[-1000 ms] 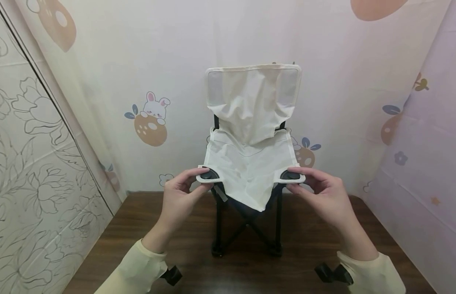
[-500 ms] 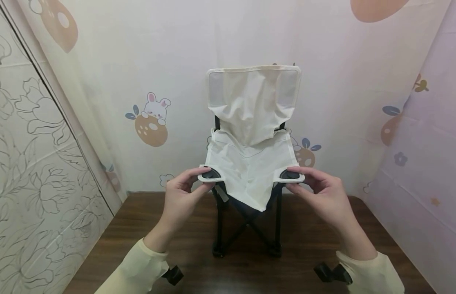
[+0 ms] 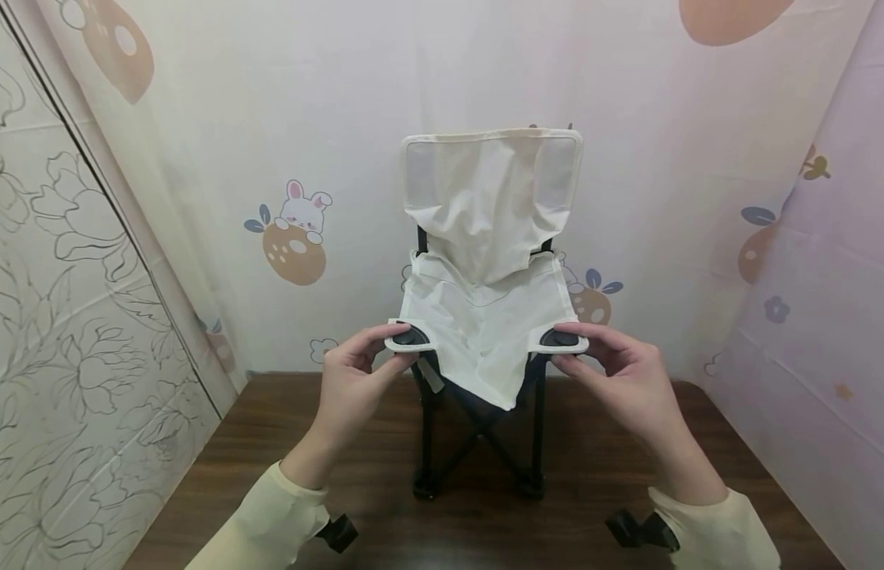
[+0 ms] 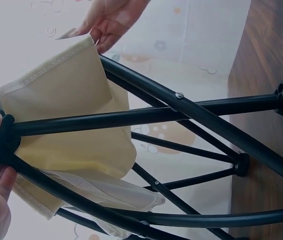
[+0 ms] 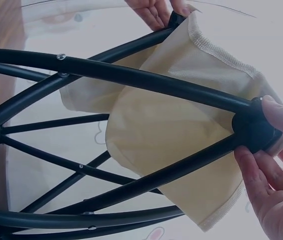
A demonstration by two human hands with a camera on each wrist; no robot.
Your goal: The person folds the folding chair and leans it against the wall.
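Note:
A folding chair (image 3: 485, 317) with cream fabric and black tube legs stands upright, facing me in the head view. My left hand (image 3: 352, 388) pinches its front left seat corner, with index finger on top and thumb below. At the front right corner, my right hand (image 3: 630, 384) pinches in the same way. Black plastic joints (image 5: 255, 125) at these corners join the crossing tubes (image 4: 131, 116), as the wrist views show from below. Between the hands the seat fabric (image 3: 478, 348) sags to a point. The backrest (image 3: 488, 182) stands up, wrinkled in the middle.
The chair's feet rest on a dark wooden tabletop (image 3: 478, 530). Behind it hangs a pale curtain (image 3: 356, 95) printed with rabbits and fruit. A flower-patterned panel (image 3: 64, 317) borders the left, and a lilac cloth (image 3: 827, 301) the right.
Both hands, with the seat corners they pinch, have come very slightly closer together. The front legs have drawn in a little with them. Both grips look the same.

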